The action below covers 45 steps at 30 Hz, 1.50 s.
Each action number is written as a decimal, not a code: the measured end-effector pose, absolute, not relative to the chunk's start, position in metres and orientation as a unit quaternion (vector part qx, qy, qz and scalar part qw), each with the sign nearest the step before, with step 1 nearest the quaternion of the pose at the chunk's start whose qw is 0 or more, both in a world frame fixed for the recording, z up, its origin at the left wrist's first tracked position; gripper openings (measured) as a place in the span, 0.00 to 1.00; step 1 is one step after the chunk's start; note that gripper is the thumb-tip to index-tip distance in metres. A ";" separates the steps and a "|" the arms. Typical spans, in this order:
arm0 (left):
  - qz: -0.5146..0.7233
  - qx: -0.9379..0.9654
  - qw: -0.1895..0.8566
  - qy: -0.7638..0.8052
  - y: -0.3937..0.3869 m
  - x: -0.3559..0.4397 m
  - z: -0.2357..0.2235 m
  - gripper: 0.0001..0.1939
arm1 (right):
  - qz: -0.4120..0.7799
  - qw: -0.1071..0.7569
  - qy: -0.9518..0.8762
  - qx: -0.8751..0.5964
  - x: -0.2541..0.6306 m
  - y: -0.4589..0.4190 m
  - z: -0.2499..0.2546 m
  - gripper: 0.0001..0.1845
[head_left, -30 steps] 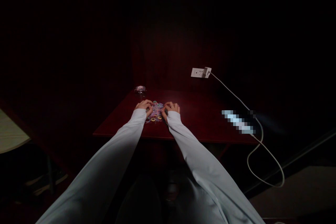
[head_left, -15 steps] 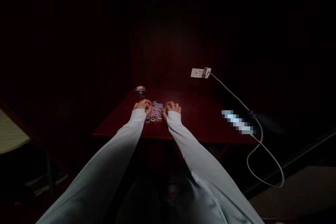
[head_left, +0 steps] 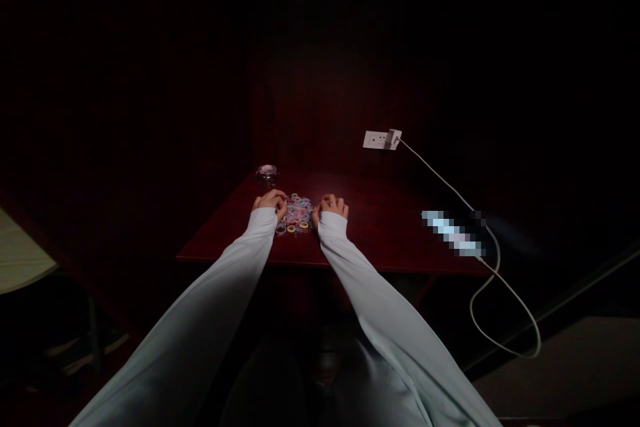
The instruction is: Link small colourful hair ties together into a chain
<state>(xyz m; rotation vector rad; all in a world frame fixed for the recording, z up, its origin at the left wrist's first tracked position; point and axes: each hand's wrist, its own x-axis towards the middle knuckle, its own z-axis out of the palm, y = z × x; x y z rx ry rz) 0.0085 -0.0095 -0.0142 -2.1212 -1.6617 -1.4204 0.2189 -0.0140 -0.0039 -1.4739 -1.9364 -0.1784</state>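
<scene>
A loose pile of small coloured hair ties lies on the dark red table. At its left edge rests my left hand, fingers curved and thumb apart from them, with nothing visibly gripped. My right hand is on the other side of the pile, a little apart from most of it. Its fingers are bent and spread over the tabletop, and I see nothing held. A few yellow and green ties sit at the near edge of the pile. The undersides of both hands are hidden.
A clear round container stands at the table's back left. On the wall, a white socket holds a charger whose cable runs to a blurred-out device at the right. A pale tabletop shows at far left.
My right hand has shifted slightly to the right, away from the pile. My left hand has drawn back a little to the left, and more of the hair ties show between them.
</scene>
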 end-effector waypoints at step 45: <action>-0.449 -0.758 0.018 -0.472 0.002 0.001 -0.024 0.11 | 0.049 0.394 -0.685 -0.611 0.235 -0.004 -0.003 0.12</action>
